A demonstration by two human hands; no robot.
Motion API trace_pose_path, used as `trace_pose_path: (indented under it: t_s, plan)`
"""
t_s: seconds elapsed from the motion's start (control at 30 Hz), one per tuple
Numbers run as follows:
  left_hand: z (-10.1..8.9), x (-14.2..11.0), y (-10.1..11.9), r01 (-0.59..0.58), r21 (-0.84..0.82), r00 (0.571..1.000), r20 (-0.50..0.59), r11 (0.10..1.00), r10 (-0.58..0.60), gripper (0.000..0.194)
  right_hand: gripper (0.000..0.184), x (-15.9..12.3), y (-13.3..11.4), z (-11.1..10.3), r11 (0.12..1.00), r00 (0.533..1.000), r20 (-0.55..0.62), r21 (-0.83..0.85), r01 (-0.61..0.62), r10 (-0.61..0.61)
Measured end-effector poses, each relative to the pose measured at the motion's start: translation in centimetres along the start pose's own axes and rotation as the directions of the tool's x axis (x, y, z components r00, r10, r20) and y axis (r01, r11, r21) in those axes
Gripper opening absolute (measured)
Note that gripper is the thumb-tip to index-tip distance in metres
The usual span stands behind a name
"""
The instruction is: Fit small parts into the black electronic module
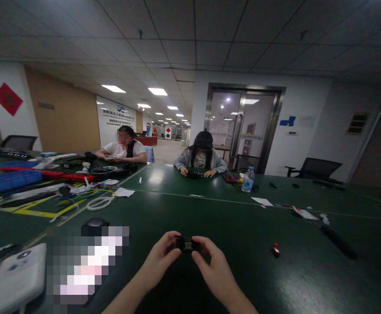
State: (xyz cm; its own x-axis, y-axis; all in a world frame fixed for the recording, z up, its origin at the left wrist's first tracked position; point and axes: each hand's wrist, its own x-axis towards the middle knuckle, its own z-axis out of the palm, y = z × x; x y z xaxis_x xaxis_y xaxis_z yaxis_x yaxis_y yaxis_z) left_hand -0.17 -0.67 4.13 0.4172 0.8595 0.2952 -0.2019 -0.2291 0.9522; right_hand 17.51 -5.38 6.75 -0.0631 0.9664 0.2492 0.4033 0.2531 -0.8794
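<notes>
A small black rectangular device (187, 245) is held between my two hands, just above the green table. Its near side shows a paler strip in the middle, but its exact kind is too small to make out. My left hand (164, 254) pinches its left end between thumb and fingers. At the right end, my right hand (211, 259) grips it the same way. Farther right on the table lies a small red and black object (276, 250), apart from both hands.
A white phone (18, 279) lies at the front left, near a blurred-out patch. Cables (99, 203), blue trays (10, 181) and papers crowd the left. A water bottle (248, 179) and a black-handled tool (337, 241) are to the right. Two people sit across the table (164, 209).
</notes>
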Motion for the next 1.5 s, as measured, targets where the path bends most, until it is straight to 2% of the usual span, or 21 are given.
trace_pose_path:
  t_s: [0.13, 0.5, 0.67, 0.97, 1.13, 1.33, 1.5]
  plan:
    - [0.0, 0.0, -0.2, -0.005, -0.012, 1.0, 0.009, 1.0, 0.005, 0.036, 0.031, 0.0, -0.1, 0.0, 1.0, 1.0, -0.018, 0.012, 0.02, -0.02]
    - [0.0, 0.0, -0.5, 0.034, -0.071, 0.999, 0.002, 0.997, -0.034, 0.06, 0.031, -0.3, -0.9, -0.3, 0.999, 0.999, 0.01, -0.007, -0.036, 0.036]
    - [0.1, 0.0, -0.2, 0.046, -0.041, 0.999, 0.009, 0.998, -0.045, 0.047, 0.031, -0.2, -0.5, -0.2, 1.0, 1.0, 0.006, -0.01, -0.026, 0.026]
    - [0.0, -0.1, -0.2, 0.015, -0.007, 1.0, 0.021, 1.0, -0.015, 0.037, 0.032, -0.1, -0.2, -0.2, 1.0, 1.0, 0.006, -0.017, -0.014, 0.014]
    - [0.1, -0.1, -0.2, 0.012, -0.001, 1.0, 0.004, 1.0, -0.012, 0.037, 0.031, 0.0, 0.0, 0.0, 1.0, 1.0, -0.008, -0.015, 0.026, -0.026]
    - [0.2, 0.0, 0.2, 0.018, 0.006, 1.0, -0.006, 1.0, -0.018, 0.034, 0.031, -0.1, 0.2, -0.1, 1.0, 1.0, -0.002, -0.019, 0.0, -0.001]
    - [0.1, -0.1, -0.1, 0.015, -0.035, 1.0, 0.026, 0.999, -0.014, 0.039, 0.032, 0.0, 0.4, -0.1, 1.0, 1.0, 0.004, -0.012, 0.005, -0.005]
